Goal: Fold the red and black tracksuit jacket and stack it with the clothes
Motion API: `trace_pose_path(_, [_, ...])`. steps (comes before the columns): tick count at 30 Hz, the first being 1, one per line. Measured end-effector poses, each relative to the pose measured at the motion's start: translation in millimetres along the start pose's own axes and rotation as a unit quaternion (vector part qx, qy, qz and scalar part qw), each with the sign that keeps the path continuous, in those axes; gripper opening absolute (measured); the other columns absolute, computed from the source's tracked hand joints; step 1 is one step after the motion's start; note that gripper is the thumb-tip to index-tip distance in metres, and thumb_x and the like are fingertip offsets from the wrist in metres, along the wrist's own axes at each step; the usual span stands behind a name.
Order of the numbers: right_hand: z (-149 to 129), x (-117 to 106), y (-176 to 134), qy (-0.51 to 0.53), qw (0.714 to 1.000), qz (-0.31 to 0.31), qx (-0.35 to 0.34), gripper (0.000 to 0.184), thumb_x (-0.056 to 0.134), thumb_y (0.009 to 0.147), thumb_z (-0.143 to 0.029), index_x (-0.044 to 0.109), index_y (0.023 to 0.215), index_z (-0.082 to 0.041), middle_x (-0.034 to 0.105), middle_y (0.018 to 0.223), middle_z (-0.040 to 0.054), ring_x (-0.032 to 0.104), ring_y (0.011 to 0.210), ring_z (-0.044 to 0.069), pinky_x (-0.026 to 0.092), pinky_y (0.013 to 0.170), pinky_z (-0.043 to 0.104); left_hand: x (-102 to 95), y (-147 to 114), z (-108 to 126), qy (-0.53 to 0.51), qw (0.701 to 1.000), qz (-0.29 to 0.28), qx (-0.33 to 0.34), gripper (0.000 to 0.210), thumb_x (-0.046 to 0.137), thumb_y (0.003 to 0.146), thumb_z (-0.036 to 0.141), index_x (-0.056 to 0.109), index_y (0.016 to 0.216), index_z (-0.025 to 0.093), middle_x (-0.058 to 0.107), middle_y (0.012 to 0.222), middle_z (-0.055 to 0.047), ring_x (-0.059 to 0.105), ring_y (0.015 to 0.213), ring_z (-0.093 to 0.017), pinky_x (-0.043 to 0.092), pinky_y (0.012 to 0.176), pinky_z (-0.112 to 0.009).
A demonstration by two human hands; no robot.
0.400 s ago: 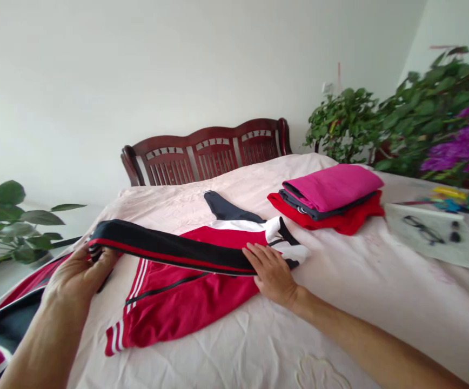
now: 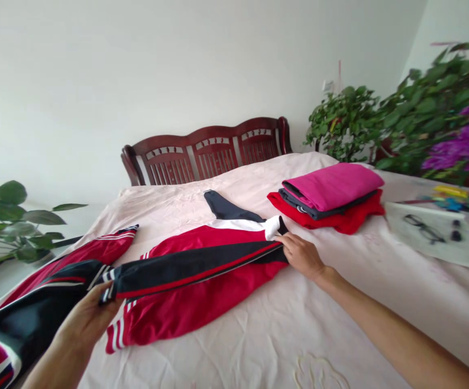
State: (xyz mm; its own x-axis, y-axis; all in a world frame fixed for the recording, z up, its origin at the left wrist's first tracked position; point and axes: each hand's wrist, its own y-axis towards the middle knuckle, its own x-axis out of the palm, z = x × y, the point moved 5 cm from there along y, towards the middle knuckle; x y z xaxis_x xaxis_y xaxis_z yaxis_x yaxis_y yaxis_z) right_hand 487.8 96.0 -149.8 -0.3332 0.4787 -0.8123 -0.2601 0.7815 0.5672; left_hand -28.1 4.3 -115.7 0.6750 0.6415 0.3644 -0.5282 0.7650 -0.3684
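A red track jacket [image 2: 202, 313] with white shoulders and white-striped edges lies on the pale bedsheet. Its dark sleeve [image 2: 194, 265] with a red stripe stretches across the body between my hands. My left hand [image 2: 96, 310] grips the striped cuff at the left. At the other end, near the white collar [image 2: 272, 227], my right hand [image 2: 301, 255] pinches the top of that sleeve. The second dark sleeve [image 2: 230, 208] extends away at the far side. Beside my left forearm lies a heap of red and black clothing [image 2: 27, 308].
Folded clothes, pink [image 2: 334, 186] on top of grey and red, are stacked at the right. Glasses [image 2: 424, 229] rest on a white cloth farther right. A wooden headboard-like bench back [image 2: 210, 151] stands behind. Leafy plants [image 2: 348, 124] rise on both sides.
My left hand has brought the cuff down and slightly right. My right hand has shifted right and up to the sleeve's shoulder end, going from lying flat to pinching. The left-hand clothes heap shows more.
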Motion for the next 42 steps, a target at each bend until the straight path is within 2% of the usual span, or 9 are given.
trace_pose_path(3, [7,15,-9,0.027,0.999,-0.023,0.009,0.035,0.050,0.082,-0.007,0.071,0.105,-0.024,0.070,0.108,0.0030,0.066,0.097,0.018,0.049,0.077,0.026,-36.1,3,-37,0.093,0.994,0.053,0.024,0.016,0.060,0.077,-0.001,0.059,0.073,0.015,0.061,0.062,0.003,0.060,0.046,-0.009,0.052,0.041,-0.015])
trace_pose_path(5, [9,20,-9,0.020,0.999,-0.031,0.022,0.032,0.051,0.082,-0.008,0.071,0.102,-0.024,0.069,0.105,0.0025,0.066,0.091,0.018,0.048,0.072,0.026,-49.2,2,-48,0.151,0.986,0.045,0.046,0.015,0.067,0.073,0.001,0.061,0.076,0.015,0.062,0.064,0.002,0.061,0.049,-0.011,0.053,0.042,-0.017])
trace_pose_path(12, [8,18,-4,-0.017,1.000,0.016,0.012,0.025,0.048,0.077,-0.008,0.065,0.088,-0.024,0.065,0.097,0.0013,0.062,0.080,0.016,0.041,0.059,0.026,-69.1,-3,-37,0.269,0.960,-0.035,0.069,0.044,0.080,0.067,0.015,0.066,0.108,0.018,0.071,0.087,-0.001,0.068,0.067,-0.014,0.057,0.056,-0.022])
trace_pose_path(17, [10,14,-15,-0.001,0.999,0.041,0.004,0.022,0.048,0.072,-0.009,0.062,0.080,-0.024,0.063,0.090,0.0012,0.062,0.079,0.017,0.042,0.059,0.027,-73.8,-10,-33,0.249,0.962,-0.071,0.090,0.064,0.084,0.061,0.023,0.061,0.121,0.023,0.071,0.093,-0.001,0.067,0.070,-0.015,0.057,0.061,-0.025])
trace_pose_path(26, [8,5,-28,0.025,0.998,0.025,-0.050,0.018,0.046,0.072,-0.009,0.055,0.076,-0.024,0.060,0.083,0.0021,0.061,0.078,0.019,0.046,0.070,0.030,-69.8,-14,-39,0.347,0.923,-0.056,0.154,0.063,0.075,0.061,0.039,0.058,0.118,0.017,0.069,0.077,0.000,0.063,0.063,-0.018,0.044,0.053,-0.024])
trace_pose_path(29, [9,4,-31,0.055,0.996,0.013,-0.065,0.017,0.046,0.073,-0.010,0.055,0.076,-0.024,0.061,0.082,0.0022,0.061,0.079,0.019,0.047,0.073,0.031,-67.6,-14,-38,0.353,0.925,-0.060,0.129,0.064,0.076,0.057,0.040,0.059,0.114,0.016,0.071,0.077,-0.001,0.067,0.069,-0.021,0.048,0.060,-0.028])
trace_pose_path(33, [12,1,-33,0.091,0.994,0.003,-0.055,0.015,0.047,0.074,-0.014,0.057,0.076,-0.025,0.064,0.082,0.0029,0.063,0.081,0.020,0.049,0.074,0.032,-68.5,-8,-41,0.336,0.929,-0.079,0.131,0.067,0.077,0.059,0.039,0.057,0.118,0.016,0.074,0.083,-0.004,0.069,0.075,-0.022,0.051,0.067,-0.030])
trace_pose_path(37, [16,-3,-35,0.118,0.991,-0.027,-0.060,0.018,0.048,0.073,-0.017,0.063,0.077,-0.025,0.067,0.084,0.0035,0.065,0.084,0.022,0.052,0.078,0.035,-80.4,7,-48,0.318,0.936,-0.026,0.150,0.063,0.081,0.059,0.043,0.060,0.111,0.017,0.073,0.084,-0.005,0.071,0.077,-0.024,0.054,0.066,-0.032])
trace_pose_path(42, [11,-21,-25,0.111,0.994,0.012,-0.012,0.025,0.044,0.080,-0.022,0.068,0.078,-0.025,0.071,0.089,0.0061,0.066,0.089,0.024,0.052,0.082,0.039,-79.5,9,-53,0.327,0.932,-0.076,0.139,0.067,0.084,0.059,0.050,0.061,0.112,0.016,0.075,0.083,-0.006,0.072,0.077,-0.024,0.055,0.066,-0.032])
